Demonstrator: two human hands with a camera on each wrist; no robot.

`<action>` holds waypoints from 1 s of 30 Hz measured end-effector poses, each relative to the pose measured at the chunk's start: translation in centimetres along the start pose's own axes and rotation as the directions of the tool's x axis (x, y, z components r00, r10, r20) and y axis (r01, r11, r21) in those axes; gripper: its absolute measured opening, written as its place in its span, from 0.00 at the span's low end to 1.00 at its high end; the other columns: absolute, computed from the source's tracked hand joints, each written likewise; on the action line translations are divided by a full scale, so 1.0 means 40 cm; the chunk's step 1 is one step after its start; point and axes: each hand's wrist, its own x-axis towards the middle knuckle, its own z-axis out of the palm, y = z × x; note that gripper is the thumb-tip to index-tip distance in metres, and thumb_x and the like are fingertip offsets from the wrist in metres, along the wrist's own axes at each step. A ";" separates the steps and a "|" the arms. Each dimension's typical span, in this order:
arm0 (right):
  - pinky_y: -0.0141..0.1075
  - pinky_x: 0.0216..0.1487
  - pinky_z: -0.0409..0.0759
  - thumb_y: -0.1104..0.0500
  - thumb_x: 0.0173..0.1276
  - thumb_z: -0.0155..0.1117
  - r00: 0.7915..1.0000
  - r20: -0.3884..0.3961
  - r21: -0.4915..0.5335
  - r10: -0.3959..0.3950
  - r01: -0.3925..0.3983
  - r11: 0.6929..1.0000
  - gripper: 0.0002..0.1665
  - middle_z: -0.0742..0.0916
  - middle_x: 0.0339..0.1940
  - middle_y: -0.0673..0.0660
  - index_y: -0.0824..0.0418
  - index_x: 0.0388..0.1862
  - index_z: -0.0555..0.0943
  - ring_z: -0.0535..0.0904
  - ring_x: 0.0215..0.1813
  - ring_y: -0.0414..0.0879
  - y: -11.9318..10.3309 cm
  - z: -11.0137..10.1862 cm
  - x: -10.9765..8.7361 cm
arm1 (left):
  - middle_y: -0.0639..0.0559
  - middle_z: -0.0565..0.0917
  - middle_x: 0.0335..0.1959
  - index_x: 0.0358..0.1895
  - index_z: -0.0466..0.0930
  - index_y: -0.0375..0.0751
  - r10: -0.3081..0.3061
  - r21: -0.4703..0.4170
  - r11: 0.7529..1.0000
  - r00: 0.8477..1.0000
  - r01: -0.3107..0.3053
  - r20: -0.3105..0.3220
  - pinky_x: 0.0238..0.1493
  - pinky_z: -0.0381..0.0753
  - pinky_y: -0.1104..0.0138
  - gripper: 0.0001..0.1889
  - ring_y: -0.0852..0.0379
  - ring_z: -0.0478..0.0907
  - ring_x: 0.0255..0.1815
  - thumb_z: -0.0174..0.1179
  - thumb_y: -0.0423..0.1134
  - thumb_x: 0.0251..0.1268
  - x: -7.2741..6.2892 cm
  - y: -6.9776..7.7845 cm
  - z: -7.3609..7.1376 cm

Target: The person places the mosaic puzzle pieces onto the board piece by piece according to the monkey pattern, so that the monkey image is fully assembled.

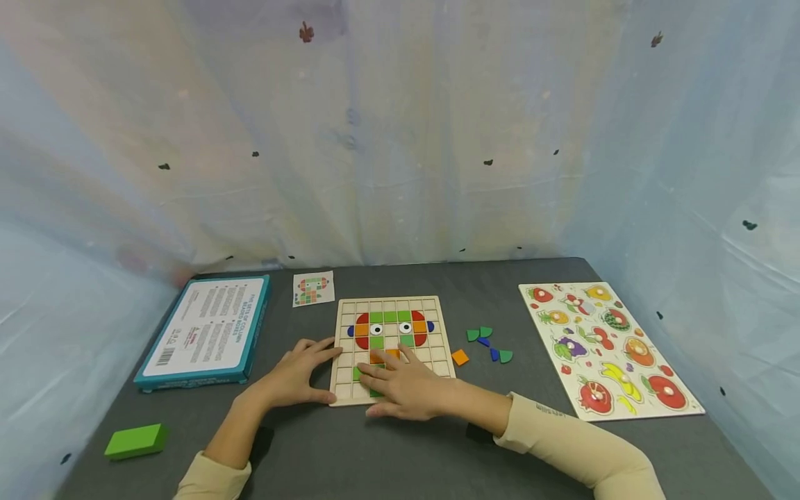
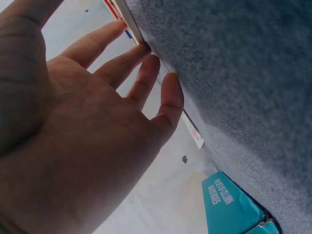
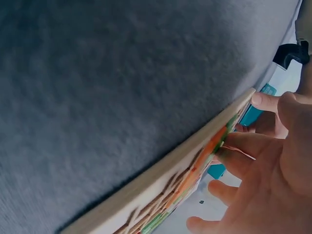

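A wooden grid board (image 1: 431, 303) lies mid-table, bearing a figure of red, orange, green and blue tiles with two round eye tiles (image 1: 405, 328). My left hand (image 1: 289, 378) is at its left edge, fingers spread, thumb by the near corner. In the left wrist view, the fingertips (image 2: 142, 48) reach the board's side. My right hand (image 1: 412, 389) lies over the lower part of the figure, its fingertips on the tiles around an orange tile (image 1: 392, 353). The palm hides part of the near rows. In the right wrist view the fingers (image 3: 236, 161) touch the board's top.
Right of the board are a loose orange square (image 1: 460, 357), green rounded pieces (image 1: 473, 335) and small blue pieces (image 1: 484, 342). A picture card (image 1: 314, 289) lies behind. A teal box (image 1: 206, 326) and green block (image 1: 135, 442) are left; a fruit puzzle board (image 1: 609, 351) lies right.
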 end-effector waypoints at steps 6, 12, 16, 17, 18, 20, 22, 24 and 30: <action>0.64 0.71 0.53 0.32 0.77 0.37 1.000 -0.022 -0.004 -0.004 0.004 1.000 0.40 0.63 0.80 0.50 0.52 0.78 0.64 0.49 0.81 0.54 -0.003 0.014 -0.001 | 0.38 0.62 0.76 0.73 0.69 0.43 0.000 -0.003 1.000 1.000 0.000 0.002 0.59 0.63 0.34 0.48 0.37 0.60 0.68 0.75 0.60 0.49 0.000 -0.001 0.002; 0.65 0.71 0.51 0.34 0.78 0.41 0.998 -0.057 0.067 0.024 -0.020 0.998 0.38 0.60 0.81 0.53 0.53 0.78 0.64 0.48 0.81 0.55 0.005 0.014 -0.025 | 0.38 0.62 0.75 0.73 0.69 0.44 -0.008 0.003 1.000 1.000 0.008 0.001 0.59 0.64 0.34 0.48 0.38 0.60 0.67 0.75 0.60 0.48 0.001 0.000 0.001; 0.66 0.71 0.48 0.38 0.78 0.49 0.985 -0.122 0.180 0.122 -0.098 0.979 0.36 0.60 0.81 0.58 0.55 0.77 0.66 0.49 0.80 0.60 0.042 0.014 -0.080 | 0.39 0.62 0.76 0.73 0.69 0.44 -0.006 0.010 1.000 1.000 0.006 0.001 0.59 0.64 0.35 0.48 0.39 0.61 0.67 0.75 0.60 0.48 0.003 0.003 0.000; 0.66 0.71 0.48 0.40 0.77 0.52 0.977 -0.147 0.203 0.152 -0.121 0.972 0.36 0.62 0.79 0.60 0.56 0.76 0.67 0.51 0.80 0.61 0.057 0.013 -0.099 | 0.39 0.62 0.76 0.73 0.69 0.44 -0.004 0.011 1.000 1.000 0.004 0.000 0.59 0.64 0.35 0.48 0.39 0.61 0.66 0.75 0.60 0.49 0.004 0.003 0.000; 0.66 0.71 0.49 0.42 0.76 0.55 0.968 -0.173 0.223 0.184 -0.144 0.964 0.35 0.65 0.78 0.62 0.58 0.75 0.69 0.54 0.78 0.62 0.074 0.014 -0.118 | 0.39 0.62 0.76 0.73 0.69 0.44 -0.003 0.009 1.000 1.000 0.003 -0.001 0.59 0.64 0.35 0.48 0.40 0.61 0.66 0.75 0.60 0.49 0.004 0.003 0.000; 0.66 0.68 0.55 0.47 0.74 0.61 0.941 -0.226 0.255 0.250 -0.191 0.948 0.32 0.71 0.73 0.65 0.61 0.71 0.72 0.62 0.74 0.63 0.112 0.017 -0.160 | 0.39 0.62 0.76 0.73 0.69 0.43 0.000 0.008 1.000 1.000 0.000 -0.004 0.59 0.64 0.35 0.48 0.40 0.61 0.66 0.75 0.60 0.49 0.005 0.003 0.000; 0.64 0.62 0.64 0.52 0.71 0.66 0.905 -0.267 0.294 0.331 -0.250 0.922 0.30 0.76 0.66 0.66 0.64 0.67 0.76 0.70 0.67 0.62 0.152 0.021 -0.203 | 0.39 0.62 0.76 0.73 0.69 0.43 -0.001 0.009 1.000 1.000 0.001 -0.005 0.59 0.64 0.35 0.48 0.40 0.61 0.66 0.75 0.60 0.48 0.004 0.004 0.000; 0.59 0.54 0.71 0.55 0.68 0.70 0.863 -0.285 0.332 0.416 -0.319 0.888 0.27 0.80 0.58 0.64 0.66 0.62 0.78 0.75 0.58 0.60 0.190 0.027 -0.247 | 0.38 0.62 0.75 0.73 0.69 0.43 -0.002 0.011 1.000 1.000 0.002 -0.003 0.58 0.65 0.36 0.48 0.40 0.61 0.65 0.75 0.60 0.48 0.003 0.005 0.000; 0.48 0.42 0.77 0.61 0.63 0.73 0.761 -0.245 0.453 0.600 -0.457 0.765 0.16 0.79 0.42 0.60 0.66 0.47 0.82 0.78 0.43 0.54 0.269 0.039 -0.357 | 0.38 0.62 0.75 0.73 0.69 0.42 -0.002 0.016 1.000 1.000 0.002 0.001 0.58 0.65 0.35 0.48 0.39 0.61 0.66 0.75 0.59 0.49 0.002 0.004 -0.005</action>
